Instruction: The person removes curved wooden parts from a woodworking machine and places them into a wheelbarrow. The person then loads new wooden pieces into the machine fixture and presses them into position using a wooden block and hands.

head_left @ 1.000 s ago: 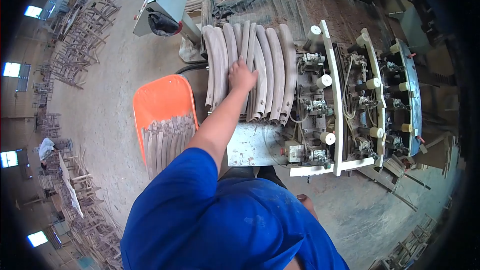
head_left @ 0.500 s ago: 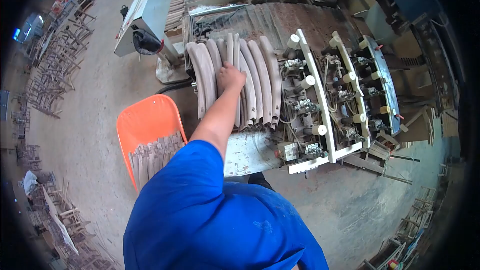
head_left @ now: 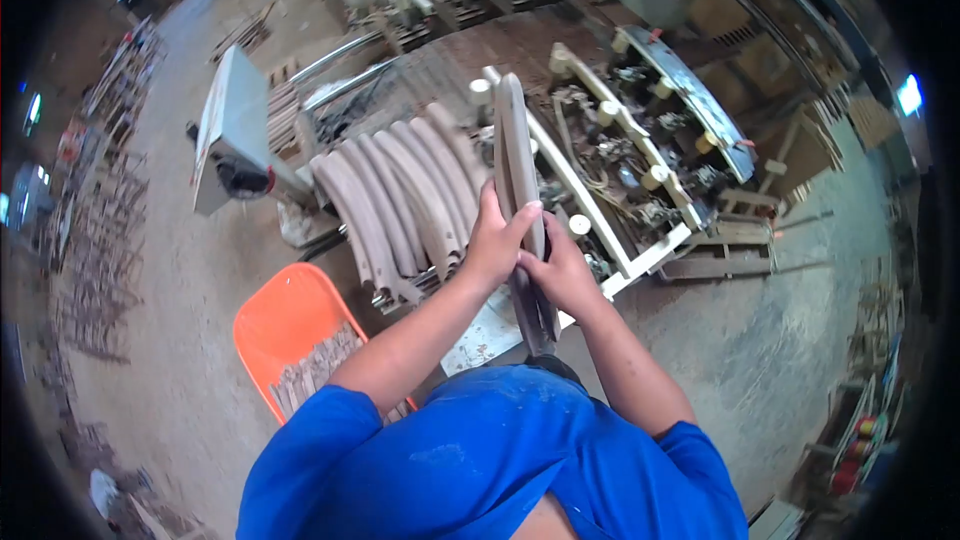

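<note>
In front of my body I hold a couple of long, curved wooden pieces point(head_left: 513, 130) nearly upright, side by side. My left hand point(head_left: 497, 242) is closed around them from the left, its thumb across the front. Gripping the same pieces from the right is my right hand point(head_left: 562, 268), its thumb close to my left one. The lower ends point toward my waist. Just left of my hands, a row of similar curved wooden pieces point(head_left: 397, 185) lies on the machine bed.
An orange chair point(head_left: 280, 310) at lower left carries a bundle of short wooden sticks point(head_left: 318, 365). To the right stand machine rails point(head_left: 590, 210) with white knobs and hoses. A grey control box point(head_left: 230, 120) stands at left. Stacked wooden frames line the floor's edges.
My left hand has lifted pieces off the row and brought them right, nearer my body. My right hand has come into view and grips them too. The camera view has turned.
</note>
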The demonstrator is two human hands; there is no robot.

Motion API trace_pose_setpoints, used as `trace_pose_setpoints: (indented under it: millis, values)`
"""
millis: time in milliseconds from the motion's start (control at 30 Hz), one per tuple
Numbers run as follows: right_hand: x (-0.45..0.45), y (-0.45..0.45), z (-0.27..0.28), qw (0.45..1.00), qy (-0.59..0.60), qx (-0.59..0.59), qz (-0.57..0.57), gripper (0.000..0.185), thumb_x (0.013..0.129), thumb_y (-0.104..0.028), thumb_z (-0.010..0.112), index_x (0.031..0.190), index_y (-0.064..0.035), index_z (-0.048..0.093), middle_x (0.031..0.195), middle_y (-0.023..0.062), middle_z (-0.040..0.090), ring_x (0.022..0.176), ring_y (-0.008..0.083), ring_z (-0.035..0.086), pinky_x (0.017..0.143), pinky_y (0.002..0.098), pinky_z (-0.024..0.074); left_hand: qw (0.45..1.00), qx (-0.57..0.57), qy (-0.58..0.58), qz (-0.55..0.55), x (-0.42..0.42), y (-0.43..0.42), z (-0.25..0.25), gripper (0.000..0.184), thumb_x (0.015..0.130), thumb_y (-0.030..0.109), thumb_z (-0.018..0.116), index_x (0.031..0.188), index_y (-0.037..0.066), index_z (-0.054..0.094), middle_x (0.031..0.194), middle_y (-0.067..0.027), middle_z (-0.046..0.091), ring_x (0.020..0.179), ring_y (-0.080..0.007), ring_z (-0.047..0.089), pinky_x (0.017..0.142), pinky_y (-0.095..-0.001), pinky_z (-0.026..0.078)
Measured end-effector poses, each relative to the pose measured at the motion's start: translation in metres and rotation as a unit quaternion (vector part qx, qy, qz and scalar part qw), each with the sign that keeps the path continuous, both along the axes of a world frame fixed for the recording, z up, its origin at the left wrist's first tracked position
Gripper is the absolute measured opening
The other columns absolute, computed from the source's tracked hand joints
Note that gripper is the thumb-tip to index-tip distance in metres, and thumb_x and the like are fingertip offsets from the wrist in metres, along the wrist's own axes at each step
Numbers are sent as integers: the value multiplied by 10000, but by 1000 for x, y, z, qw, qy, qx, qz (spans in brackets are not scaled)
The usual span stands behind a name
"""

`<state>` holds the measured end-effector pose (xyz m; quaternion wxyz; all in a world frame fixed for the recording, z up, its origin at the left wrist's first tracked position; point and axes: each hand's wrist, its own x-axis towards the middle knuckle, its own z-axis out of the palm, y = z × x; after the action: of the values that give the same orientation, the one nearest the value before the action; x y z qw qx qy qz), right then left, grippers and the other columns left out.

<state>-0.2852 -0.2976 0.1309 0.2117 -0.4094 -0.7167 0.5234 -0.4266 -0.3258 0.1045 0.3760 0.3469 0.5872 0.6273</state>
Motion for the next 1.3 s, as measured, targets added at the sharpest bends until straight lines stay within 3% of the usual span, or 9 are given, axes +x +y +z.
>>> trace_pose_setpoints:
  millis: [33,100,133,267,333,467,567,733,1300]
  values:
    - [10,8,-5,999,27,-38,-22,613,959,-194,730,1469,13,460,1269,173,657,1150,237,635,1021,378,500,993,34,-89,-67,17,2,8,668,1061,212,530,1624,8,234,1432,-156,513,1319,-239,494,1143,-358,384]
    - [47,25,-35,992,102,-54,-44,496,1014,-189,667,1425,18,483,1192,124,660,1049,177,634,948,355,532,985,40,-123,-117,46,15,8,614,1081,167,480,1634,31,248,1420,-142,528,1285,-228,525,1127,-351,409]
    - [68,28,-36,973,170,-141,-67,455,1031,-212,645,1399,9,497,1176,109,662,1018,171,654,902,360,560,979,42,-141,-142,59,26,7,591,1091,144,455,1638,43,255,1414,-135,535,1268,-222,540,1119,-347,422]
    - [165,55,-50,919,273,-232,-164,403,1053,-258,598,1357,-22,476,1087,135,693,955,226,710,817,372,595,964,-68,-68,-247,123,87,6,631,1050,116,543,1634,63,311,1508,-150,530,1316,-240,572,1135,-346,414]
    - [222,74,-62,902,293,-223,-223,407,1052,-253,598,1354,-10,474,1068,145,690,950,235,715,802,377,601,954,-9,126,-271,162,136,0,630,1024,119,590,1607,48,361,1539,-190,519,1362,-276,560,1149,-362,402]
    - [355,108,-83,859,316,-237,-325,453,1050,-256,586,1400,-3,447,1020,150,677,934,273,730,765,385,633,908,31,344,-238,252,242,-14,638,995,131,638,1594,134,418,1314,-201,626,1164,-311,638,1025,-439,486]
    - [452,131,-99,832,306,-241,-395,426,1054,-234,570,1396,-6,458,1007,159,679,883,271,736,717,376,629,861,-20,456,-225,310,319,-32,632,946,195,696,1539,129,491,1154,-234,626,1091,-421,626,999,-484,495]
    - [561,160,-97,802,263,-216,-490,442,1061,-281,570,1405,-28,457,1002,136,672,889,270,729,715,381,630,784,-83,589,-178,369,381,-77,632,948,240,700,1540,180,486,1167,-195,632,1103,-400,636,935,-538,517]
    - [595,229,-82,819,285,-213,-449,452,1065,-249,556,1419,12,451,996,129,670,917,259,730,717,342,625,760,-141,622,-126,376,390,-117,679,917,218,735,1550,244,492,1246,-160,593,1166,-370,582,947,-530,487]
